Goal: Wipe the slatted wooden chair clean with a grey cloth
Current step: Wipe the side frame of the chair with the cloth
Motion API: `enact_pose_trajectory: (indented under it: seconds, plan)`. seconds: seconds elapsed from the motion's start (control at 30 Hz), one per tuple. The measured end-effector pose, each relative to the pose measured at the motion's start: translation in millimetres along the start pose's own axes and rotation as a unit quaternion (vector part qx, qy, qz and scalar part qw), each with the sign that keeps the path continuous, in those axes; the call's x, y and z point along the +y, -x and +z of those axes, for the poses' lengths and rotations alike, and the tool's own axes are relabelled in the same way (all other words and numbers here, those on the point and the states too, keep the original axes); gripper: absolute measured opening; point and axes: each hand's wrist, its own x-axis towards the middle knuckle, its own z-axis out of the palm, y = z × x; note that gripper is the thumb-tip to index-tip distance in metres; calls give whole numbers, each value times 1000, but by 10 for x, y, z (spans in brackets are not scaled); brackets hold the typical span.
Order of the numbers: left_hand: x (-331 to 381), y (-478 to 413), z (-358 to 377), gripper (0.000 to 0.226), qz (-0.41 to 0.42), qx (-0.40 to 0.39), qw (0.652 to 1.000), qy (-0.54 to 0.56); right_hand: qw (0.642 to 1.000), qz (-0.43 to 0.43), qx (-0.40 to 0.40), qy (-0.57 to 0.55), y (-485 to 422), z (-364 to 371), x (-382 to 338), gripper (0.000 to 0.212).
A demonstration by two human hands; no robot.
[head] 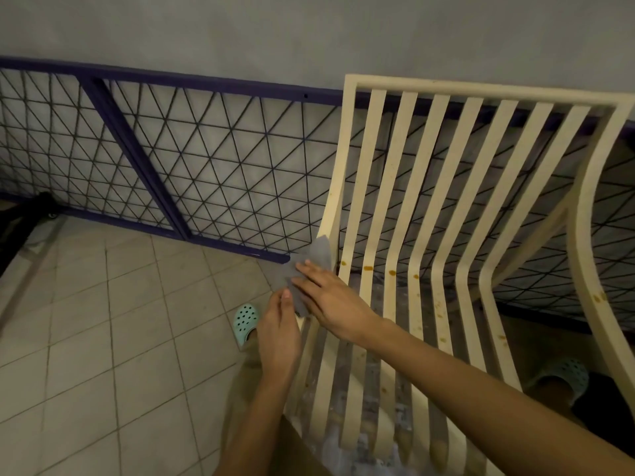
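The slatted wooden chair [443,187] is cream-coloured, fills the right half of the view and bears orange-brown stains near the bend of its slats. A grey cloth [318,252] lies against the chair's left frame rail at that bend. My right hand [330,300] reaches across from the right and rests on the cloth with straight fingers, pressing it to the rail. My left hand [280,333] comes up from below and pinches the cloth's lower edge between thumb and fingers. Part of the cloth is hidden under both hands.
A purple metal frame with black wire mesh [192,159] leans along the grey wall behind the chair. The floor is pale tile [113,338]. Teal clogs show at my left foot [245,321] and at my right foot [563,376] under the chair. A dark object [20,228] sits far left.
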Motion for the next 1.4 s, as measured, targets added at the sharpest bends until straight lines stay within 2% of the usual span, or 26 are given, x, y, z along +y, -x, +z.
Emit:
enact_pose_trajectory:
  seconds: [0.2,0.27,0.37,0.57,0.73,0.9,1.03,1.2,1.27,1.33,1.4]
  plan:
    - [-28,-1,-6,38,-7,5,998,-59,992,125,9,12,-264,-139,193,46]
    - [-38,4,-7,39,-7,4,998,-60,990,137,1,31,-333,-135,172,46]
    - [-47,-3,2,36,0,9,998,-59,991,130,1,27,-233,-72,23,47]
    - [-40,-2,-4,35,1,14,1000,-12,998,62,-4,-26,363,44,-396,49]
    - [-58,1,-15,38,-4,21,1000,-1,998,26,-44,-25,344,-41,-321,50]
    - [-37,10,1,34,-15,34,999,-11,996,72,-47,-1,-19,-152,12,47]
    - [-42,0,-10,35,-16,31,999,-12,996,84,-18,-7,-75,-86,-43,45]
    - [-65,-29,-32,37,-41,35,995,82,996,61,23,-62,303,87,-425,46]
    - [-92,-38,-47,34,-55,33,994,87,996,49,18,-79,380,96,-516,47]
    - [-121,-42,-52,30,-37,31,997,64,989,54,3,-137,360,36,-508,47]
    - [-134,-51,-61,31,-21,22,998,46,965,93,7,-244,332,-49,-454,43]
